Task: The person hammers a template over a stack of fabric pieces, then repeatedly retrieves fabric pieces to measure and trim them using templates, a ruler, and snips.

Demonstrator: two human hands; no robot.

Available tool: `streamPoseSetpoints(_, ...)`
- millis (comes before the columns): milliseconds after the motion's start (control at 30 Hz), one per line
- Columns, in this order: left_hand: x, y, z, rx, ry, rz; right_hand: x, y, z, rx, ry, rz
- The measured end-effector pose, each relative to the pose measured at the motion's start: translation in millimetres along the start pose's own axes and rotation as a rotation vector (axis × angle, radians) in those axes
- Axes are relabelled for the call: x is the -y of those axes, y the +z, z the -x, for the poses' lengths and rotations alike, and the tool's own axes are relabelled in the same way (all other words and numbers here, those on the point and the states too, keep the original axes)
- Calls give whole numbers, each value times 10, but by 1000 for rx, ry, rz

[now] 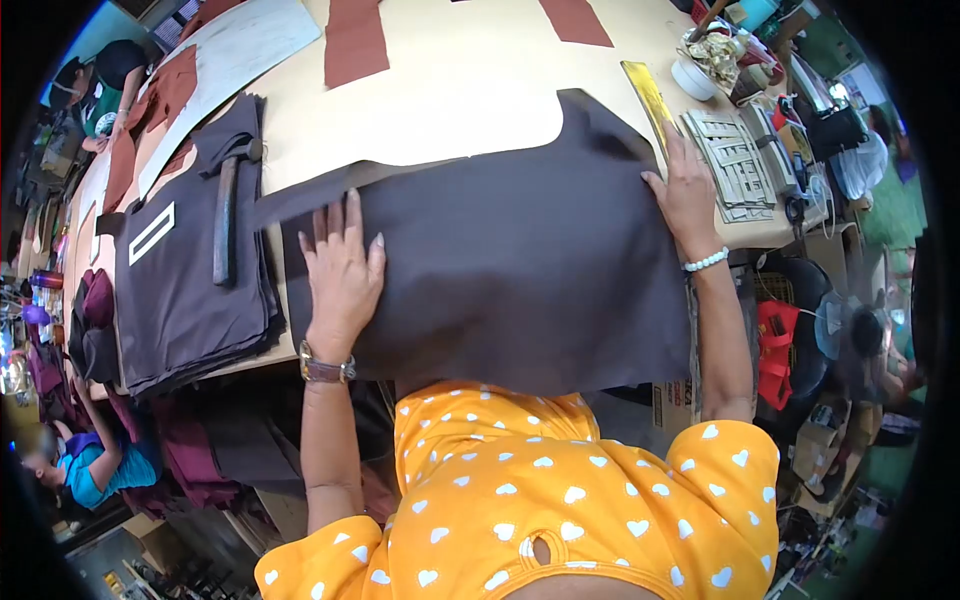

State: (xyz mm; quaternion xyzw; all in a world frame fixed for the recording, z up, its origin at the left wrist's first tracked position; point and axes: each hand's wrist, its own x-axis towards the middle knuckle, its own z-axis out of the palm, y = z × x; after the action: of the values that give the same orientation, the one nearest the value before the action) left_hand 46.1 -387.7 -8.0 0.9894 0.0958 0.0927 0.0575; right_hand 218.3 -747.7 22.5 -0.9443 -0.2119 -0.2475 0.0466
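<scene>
A large dark brown sheet of fabric or leather lies in front of me, its near edge hanging over the table edge against my body. My left hand rests on its left part, fingers stretched out and slightly apart. At the upper right corner of the sheet is my right hand, fingers extended and thumb on the sheet's edge. Its fingertips reach the lower end of a yellow ruler; whether they press on it I cannot tell.
Left of the sheet, a stack of dark cut pieces carries a hammer and a cream rectangular frame. Cream slotted templates and a white container stand right. Reddish-brown pieces lie farther back. Two people are at the left.
</scene>
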Motion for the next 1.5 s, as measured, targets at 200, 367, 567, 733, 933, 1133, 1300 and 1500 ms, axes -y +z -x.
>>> streamPoseSetpoints(200,-347,35,152,41,6,8,1061,-384,225,144,-170,-157)
streamPoseSetpoints(367,-403,-37,207,83,-36,61,1658,-143,820,205,-166,-405)
streamPoseSetpoints(567,-347,-34,266,61,5,48,889,-53,921,144,70,-188)
streamPoseSetpoints(733,-356,-23,277,58,1,30,25,141,1189,-58,80,-58)
streamPoseSetpoints(933,-376,-58,305,87,-25,99,-308,99,1097,-159,246,86)
streamPoseSetpoints(1133,-373,-67,305,43,5,63,-244,37,638,-25,531,139)
streamPoseSetpoints(1300,-361,-53,311,14,-3,88,-429,73,432,-90,640,-393)
streamPoseSetpoints(1500,-342,-97,279,3,-9,100,-17,-260,-52,-566,384,-752)
